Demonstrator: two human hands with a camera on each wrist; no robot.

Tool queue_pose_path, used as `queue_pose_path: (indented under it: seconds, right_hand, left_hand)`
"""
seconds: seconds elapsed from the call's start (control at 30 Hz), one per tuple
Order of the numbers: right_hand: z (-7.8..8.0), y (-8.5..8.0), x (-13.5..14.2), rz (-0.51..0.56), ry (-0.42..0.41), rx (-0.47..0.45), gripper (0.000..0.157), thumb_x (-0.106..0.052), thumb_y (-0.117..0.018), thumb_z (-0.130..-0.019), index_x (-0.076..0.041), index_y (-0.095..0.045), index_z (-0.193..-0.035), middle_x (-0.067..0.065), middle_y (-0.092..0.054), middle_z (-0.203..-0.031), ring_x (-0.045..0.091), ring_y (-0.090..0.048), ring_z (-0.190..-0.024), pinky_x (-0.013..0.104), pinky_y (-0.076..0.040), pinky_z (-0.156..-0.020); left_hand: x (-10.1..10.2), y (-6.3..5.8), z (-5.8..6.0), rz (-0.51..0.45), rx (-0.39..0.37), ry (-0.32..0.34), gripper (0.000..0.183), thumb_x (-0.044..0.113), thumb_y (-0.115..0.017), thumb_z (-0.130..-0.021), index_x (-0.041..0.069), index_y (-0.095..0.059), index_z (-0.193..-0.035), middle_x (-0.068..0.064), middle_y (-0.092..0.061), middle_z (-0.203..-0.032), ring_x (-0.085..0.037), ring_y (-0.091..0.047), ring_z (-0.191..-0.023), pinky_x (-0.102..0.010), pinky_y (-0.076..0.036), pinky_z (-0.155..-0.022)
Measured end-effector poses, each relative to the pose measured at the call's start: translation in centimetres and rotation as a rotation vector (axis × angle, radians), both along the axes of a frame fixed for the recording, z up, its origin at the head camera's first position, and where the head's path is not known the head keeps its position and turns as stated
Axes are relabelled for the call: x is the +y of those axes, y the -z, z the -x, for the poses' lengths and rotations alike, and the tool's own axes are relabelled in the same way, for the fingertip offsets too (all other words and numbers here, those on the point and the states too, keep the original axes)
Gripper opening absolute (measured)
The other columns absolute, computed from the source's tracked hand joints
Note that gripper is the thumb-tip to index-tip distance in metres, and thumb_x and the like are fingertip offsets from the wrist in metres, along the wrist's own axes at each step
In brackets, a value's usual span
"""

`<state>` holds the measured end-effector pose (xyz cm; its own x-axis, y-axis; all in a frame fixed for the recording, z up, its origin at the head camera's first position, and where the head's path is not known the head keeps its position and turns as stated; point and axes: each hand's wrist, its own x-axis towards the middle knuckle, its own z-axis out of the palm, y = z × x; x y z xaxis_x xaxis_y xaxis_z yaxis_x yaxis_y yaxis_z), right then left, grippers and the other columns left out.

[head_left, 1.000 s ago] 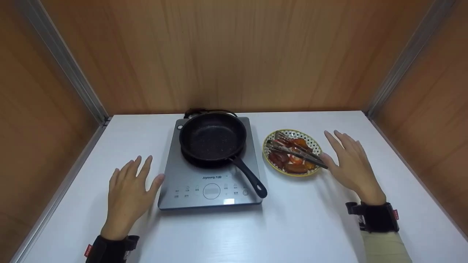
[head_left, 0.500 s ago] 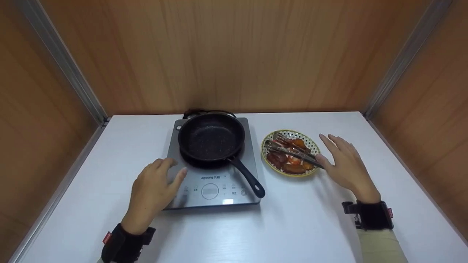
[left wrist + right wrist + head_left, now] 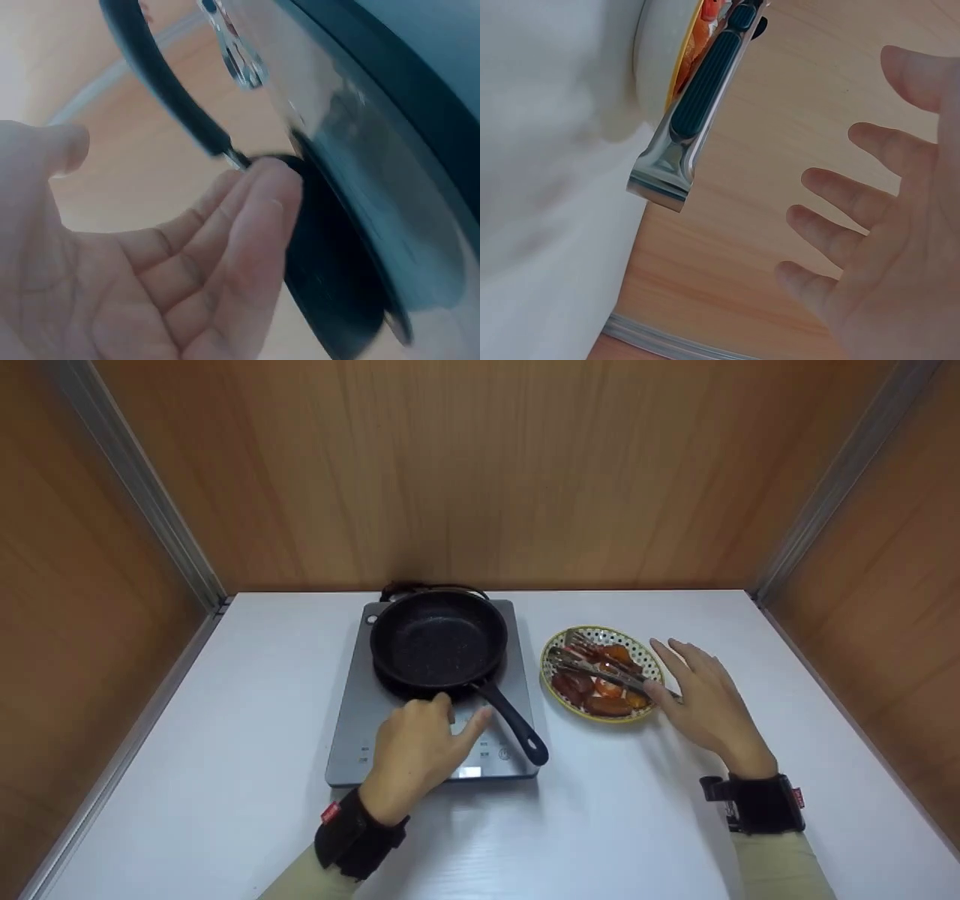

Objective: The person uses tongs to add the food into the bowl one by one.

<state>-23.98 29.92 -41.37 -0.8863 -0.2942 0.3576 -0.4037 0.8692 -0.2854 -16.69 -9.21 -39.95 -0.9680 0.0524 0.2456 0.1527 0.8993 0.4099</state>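
Observation:
A black frying pan sits on a grey induction cooktop, its handle pointing toward the front right. My left hand hovers over the cooktop's control area, left of the handle. Its thumb is spread from slightly bent fingers, and it holds nothing. Metal tongs with dark grips lie across a yellow-rimmed plate of food, including brown sausage-like pieces. Beside the tongs' handle end is my right hand; the right wrist view shows its fingers spread and apart from the tongs.
A white table bears everything. Wooden panels rise behind it and on both sides, with metal strips at the corners. A dark cord lies behind the cooktop.
My left hand has moved right, from beside the cooktop's left edge to over its front, near the pan handle. The right hand has shifted slightly left. The pan and plate stay put.

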Motion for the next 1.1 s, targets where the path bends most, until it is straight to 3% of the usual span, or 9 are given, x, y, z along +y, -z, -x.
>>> queue_pose_path:
  seconds: [0.17, 0.33, 0.43, 0.87, 1.1]
  right_hand:
    - [-0.1, 0.0, 0.2, 0.003, -0.013, 0.021, 0.060, -0.031, -0.064, -0.107, -0.007, -0.046, -0.159, 0.030, -0.045, -0.157, 0.054, -0.038, -0.146, 0.067, -0.023, -0.120]
    - [0.0, 0.1, 0.2, 0.005, -0.013, 0.007, 0.060, -0.032, -0.063, -0.108, -0.007, -0.046, -0.159, 0.030, -0.044, -0.158, 0.054, -0.037, -0.147, 0.068, -0.021, -0.121]
    - [0.0, 0.2, 0.1, 0.009, -0.012, -0.007, 0.060, -0.033, -0.062, -0.108, -0.008, -0.045, -0.160, 0.030, -0.043, -0.158, 0.054, -0.036, -0.147, 0.068, -0.020, -0.121]
    - [0.0, 0.2, -0.2, 0.001, -0.005, -0.047, 0.060, -0.035, -0.060, -0.109, -0.010, -0.043, -0.162, 0.029, -0.040, -0.161, 0.053, -0.033, -0.150, 0.068, -0.019, -0.121]
    - [-0.1, 0.2, -0.4, 0.003, -0.006, -0.032, 0.059, -0.031, -0.061, -0.109, -0.009, -0.044, -0.161, 0.029, -0.042, -0.160, 0.052, -0.034, -0.149, 0.067, -0.019, -0.122]
  left_hand:
    - [3.1, -0.3, 0.5, 0.066, -0.028, -0.007, 0.075, 0.079, -0.060, -0.093, 0.005, -0.070, -0.083, -0.011, -0.066, -0.073, -0.030, -0.069, -0.068, -0.040, -0.052, -0.054]
    - [5.2, -0.5, 1.0, 0.056, -0.085, -0.028, 0.076, 0.082, -0.058, -0.091, 0.012, -0.060, -0.061, -0.004, -0.058, -0.062, -0.019, -0.058, -0.055, -0.033, -0.047, -0.048]
    - [5.8, -0.4, 1.3, 0.076, -0.080, -0.025, 0.077, 0.081, -0.057, -0.093, 0.016, -0.051, -0.052, -0.002, -0.055, -0.059, -0.018, -0.057, -0.053, -0.032, -0.046, -0.047]
    - [5.5, -0.6, 1.3, 0.068, -0.121, 0.019, 0.070, 0.068, -0.065, -0.096, 0.015, -0.053, -0.052, 0.000, -0.054, -0.056, -0.017, -0.056, -0.052, -0.031, -0.046, -0.048]
    - [4.3, -0.9, 0.8, 0.074, -0.086, 0.037, 0.065, 0.061, -0.069, -0.096, 0.015, -0.051, -0.053, -0.003, -0.055, -0.057, -0.020, -0.059, -0.053, -0.035, -0.049, -0.048]
